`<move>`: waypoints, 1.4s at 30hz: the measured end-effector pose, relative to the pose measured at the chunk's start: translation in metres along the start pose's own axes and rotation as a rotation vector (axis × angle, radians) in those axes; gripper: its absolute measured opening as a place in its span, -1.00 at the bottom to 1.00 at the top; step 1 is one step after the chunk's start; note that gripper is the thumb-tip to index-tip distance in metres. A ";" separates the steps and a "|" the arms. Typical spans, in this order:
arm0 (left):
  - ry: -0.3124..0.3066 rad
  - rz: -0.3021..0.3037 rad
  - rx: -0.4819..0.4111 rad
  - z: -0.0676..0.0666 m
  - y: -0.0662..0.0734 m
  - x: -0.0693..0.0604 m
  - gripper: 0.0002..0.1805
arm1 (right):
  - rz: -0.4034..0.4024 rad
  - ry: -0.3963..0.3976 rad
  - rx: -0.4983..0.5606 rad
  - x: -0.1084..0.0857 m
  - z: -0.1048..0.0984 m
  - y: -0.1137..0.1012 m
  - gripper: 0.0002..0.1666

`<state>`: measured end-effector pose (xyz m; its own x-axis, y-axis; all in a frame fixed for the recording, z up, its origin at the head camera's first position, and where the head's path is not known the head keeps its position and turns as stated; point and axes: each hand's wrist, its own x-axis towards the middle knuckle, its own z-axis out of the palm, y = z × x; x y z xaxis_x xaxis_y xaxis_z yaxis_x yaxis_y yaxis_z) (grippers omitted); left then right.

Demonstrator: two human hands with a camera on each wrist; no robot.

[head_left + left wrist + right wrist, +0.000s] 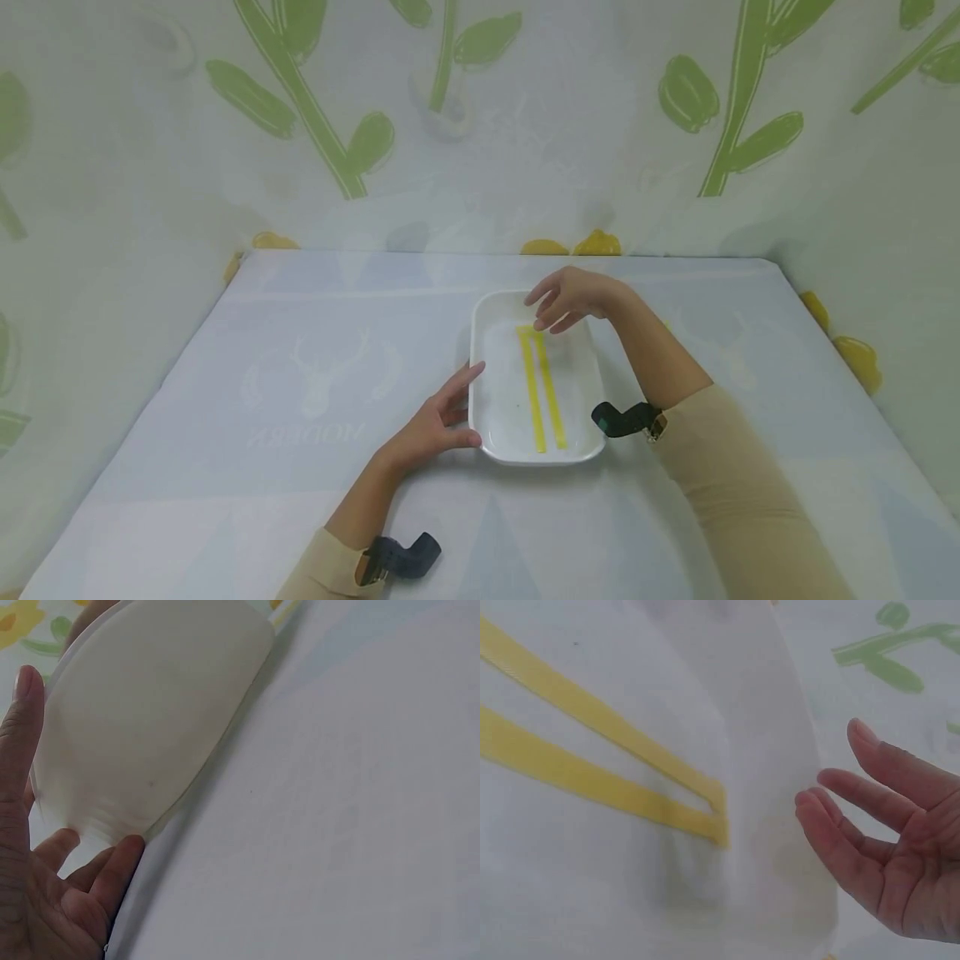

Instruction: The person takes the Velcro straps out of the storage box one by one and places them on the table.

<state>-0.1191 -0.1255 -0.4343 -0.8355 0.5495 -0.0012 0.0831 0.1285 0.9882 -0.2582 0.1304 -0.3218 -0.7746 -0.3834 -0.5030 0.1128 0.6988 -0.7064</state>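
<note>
A white tray (497,417) has two yellow strips (536,392) lengthwise on its floor, meeting a short crosspiece at the far end. My left hand (435,425) touches the tray's left side with spread fingers, its thumb at the near left corner. In the left wrist view, fingertips of the left hand (64,892) rest against the outside of the tray (150,712). Above the far right part of the tray hovers my right hand (573,298), fingers loosely bent and holding nothing. The right wrist view shows this hand (900,847) beside the ends of the yellow strips (622,795).
The tray stands on a pale table cover (315,333) printed with faint deer heads and triangles. Behind the table and at its sides hangs white cloth (555,167) with green stems, leaves and yellow shapes. A dark curved device (408,557) is strapped to each wrist.
</note>
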 end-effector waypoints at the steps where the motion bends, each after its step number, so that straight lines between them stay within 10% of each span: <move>1: -0.003 -0.001 -0.002 0.000 0.000 0.000 0.01 | 0.015 -0.002 -0.006 0.003 0.003 0.000 -0.38; 21: -0.021 0.020 -0.029 -0.001 -0.002 0.001 0.02 | 0.104 0.187 -0.387 0.028 0.044 0.007 -0.29; 42: -0.015 0.004 -0.008 -0.001 -0.001 0.000 -0.01 | -0.033 0.330 -0.359 0.042 0.076 0.003 -0.47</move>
<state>-0.1199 -0.1267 -0.4346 -0.8268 0.5625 0.0010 0.0826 0.1196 0.9894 -0.2433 0.0706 -0.3832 -0.9365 -0.2377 -0.2579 -0.0919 0.8759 -0.4737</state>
